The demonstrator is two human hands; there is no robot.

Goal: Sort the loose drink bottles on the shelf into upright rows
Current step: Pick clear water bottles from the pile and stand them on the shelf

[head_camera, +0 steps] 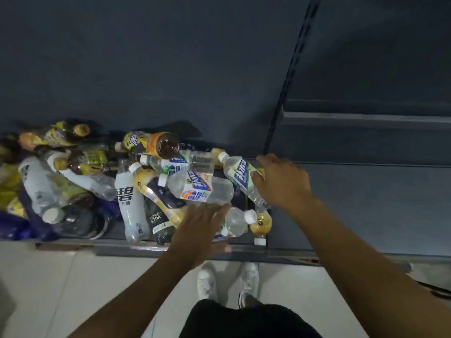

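Several loose drink bottles lie in a heap on a low dark shelf (185, 251). My right hand (283, 184) holds a clear bottle with a blue and green label (240, 175) at the heap's right edge, thumb across its side; the bottle lies tilted, white cap pointing away. My left hand (200, 230) is spread, fingers straight, over a clear white-capped bottle (238, 220) near the shelf's front. Just beyond its fingertips lies a clear bottle with an orange and blue label (199, 187). A white bottle with black characters (129, 203) and a dark soda bottle (159, 223) lie to the left.
Yellow-labelled tea bottles (151, 142) and blue bags (12, 225) fill the shelf's left part. A small yellow bottle (262, 224) stands cap-down at the front right corner. A bare shelf section (366, 203) lies to the right past a slotted upright (283, 93). My white shoes (207, 281) stand on pale floor tiles.
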